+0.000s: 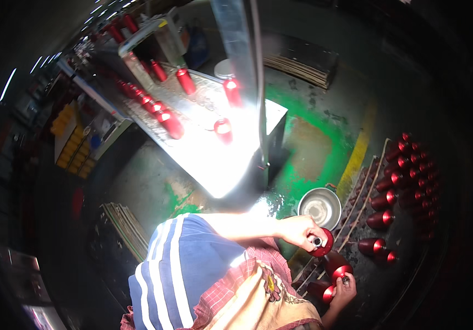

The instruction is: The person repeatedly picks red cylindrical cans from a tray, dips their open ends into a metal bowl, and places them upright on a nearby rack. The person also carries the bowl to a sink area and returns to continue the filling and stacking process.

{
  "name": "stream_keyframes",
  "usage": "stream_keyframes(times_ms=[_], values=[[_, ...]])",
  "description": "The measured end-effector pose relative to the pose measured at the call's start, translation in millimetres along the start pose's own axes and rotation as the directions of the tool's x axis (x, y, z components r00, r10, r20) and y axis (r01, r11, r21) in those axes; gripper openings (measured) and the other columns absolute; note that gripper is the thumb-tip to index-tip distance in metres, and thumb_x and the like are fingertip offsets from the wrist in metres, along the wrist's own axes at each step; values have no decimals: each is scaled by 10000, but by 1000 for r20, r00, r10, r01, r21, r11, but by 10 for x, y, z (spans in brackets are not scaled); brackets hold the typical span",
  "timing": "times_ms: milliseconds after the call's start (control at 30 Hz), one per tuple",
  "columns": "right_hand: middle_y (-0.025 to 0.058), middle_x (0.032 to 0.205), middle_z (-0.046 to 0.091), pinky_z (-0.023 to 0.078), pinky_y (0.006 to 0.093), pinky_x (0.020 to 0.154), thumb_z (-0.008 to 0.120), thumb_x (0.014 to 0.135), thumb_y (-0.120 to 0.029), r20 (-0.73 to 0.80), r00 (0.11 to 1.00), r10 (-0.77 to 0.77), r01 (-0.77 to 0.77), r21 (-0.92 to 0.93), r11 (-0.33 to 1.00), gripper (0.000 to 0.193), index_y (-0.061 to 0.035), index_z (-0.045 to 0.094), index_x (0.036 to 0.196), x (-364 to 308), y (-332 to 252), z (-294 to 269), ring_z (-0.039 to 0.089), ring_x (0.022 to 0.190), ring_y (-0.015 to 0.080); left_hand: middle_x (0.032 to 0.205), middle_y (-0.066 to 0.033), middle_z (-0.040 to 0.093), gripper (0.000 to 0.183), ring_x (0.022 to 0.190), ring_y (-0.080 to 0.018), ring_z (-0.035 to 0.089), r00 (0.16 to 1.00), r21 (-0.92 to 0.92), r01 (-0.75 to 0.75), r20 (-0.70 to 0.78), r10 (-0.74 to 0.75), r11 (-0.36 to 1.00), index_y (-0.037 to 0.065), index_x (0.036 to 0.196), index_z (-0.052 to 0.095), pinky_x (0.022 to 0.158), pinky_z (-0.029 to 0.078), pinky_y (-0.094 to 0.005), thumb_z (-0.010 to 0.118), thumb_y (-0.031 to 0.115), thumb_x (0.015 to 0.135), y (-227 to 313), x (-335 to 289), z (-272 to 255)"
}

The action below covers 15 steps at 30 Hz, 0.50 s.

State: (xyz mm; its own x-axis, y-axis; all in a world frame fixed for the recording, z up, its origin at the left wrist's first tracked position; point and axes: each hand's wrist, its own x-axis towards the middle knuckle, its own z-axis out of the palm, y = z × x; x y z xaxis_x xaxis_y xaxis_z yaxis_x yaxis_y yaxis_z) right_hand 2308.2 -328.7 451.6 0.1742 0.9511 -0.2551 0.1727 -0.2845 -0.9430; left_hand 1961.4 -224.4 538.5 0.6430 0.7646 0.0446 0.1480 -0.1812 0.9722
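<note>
My left hand (298, 230) reaches across to the right, its fingers closed round the neck of a red metal bottle (325, 250). Its open mouth points up toward me. Lower down, my right hand (345, 295) grips the neck of a second red bottle (335, 263), whose dark body lies away from me. Another red bottle (319, 290) lies close beside that hand. Just beyond my left hand, a round metal basin (334, 210) sits on the floor.
Rows of red bottles (379, 220) fill the right side beside wooden strips. A brightly lit bench (209, 170) carries more red bottles (169, 124); a metal post (239, 38) rises at its edge. Stacked boards (297, 70) lie behind, others (124, 228) at left, near yellow goods (74, 143).
</note>
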Motion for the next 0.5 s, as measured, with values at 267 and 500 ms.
stream_keyframes(times_ms=[267,500], values=[[3,736,563,324,187,411,668,783,135,498,863,-92,21,146,989,273,28,625,1030,-435,-725,1566,453,507,23,792,18,632,302,700,-60,534,765,-129,217,-593,-251,968,61,1071,689,664,475,-262,704,58,769,198,-2283,-436],[-14,760,603,372,180,488,720,764,74,748,658,-81,-3,111,994,273,6,678,1025,-711,-1046,2932,492,562,23,878,25,654,259,770,-51,562,363,-283,327,-844,-396,902,63,1037,706,721,474,-224,742,89,782,287,-3885,-744]])
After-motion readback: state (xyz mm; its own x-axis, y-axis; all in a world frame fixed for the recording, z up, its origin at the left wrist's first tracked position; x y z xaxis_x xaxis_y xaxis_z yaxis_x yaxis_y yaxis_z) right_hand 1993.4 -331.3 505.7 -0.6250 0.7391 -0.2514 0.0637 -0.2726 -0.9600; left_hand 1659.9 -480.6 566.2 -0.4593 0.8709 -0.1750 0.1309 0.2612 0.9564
